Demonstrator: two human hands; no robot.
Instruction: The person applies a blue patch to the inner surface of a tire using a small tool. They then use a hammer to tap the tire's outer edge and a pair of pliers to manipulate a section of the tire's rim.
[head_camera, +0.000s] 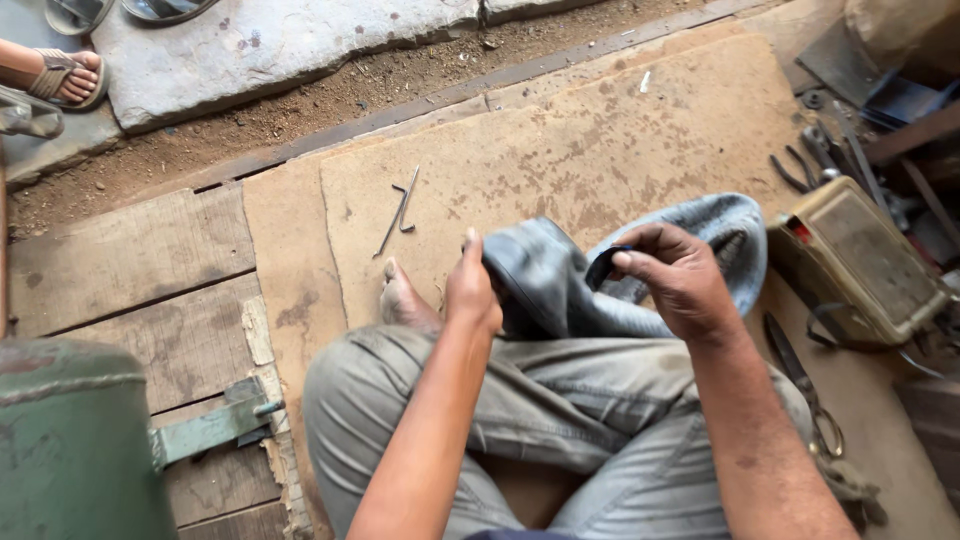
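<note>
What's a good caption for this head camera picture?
Seated person's left hand and right hand grip a grey rubber tube over a board.

No packages, signs or screens show here. The nearest to a label is a small red mark (797, 231) on the near corner of the worn tan box (860, 265), which stands on the floor at the right, just beside the grey rubber tube; whether that mark is a sticker or paint cannot be told. The box is squarish with rounded edges, its top a dull grey-brown panel set in a lighter, yellowed frame.
</note>
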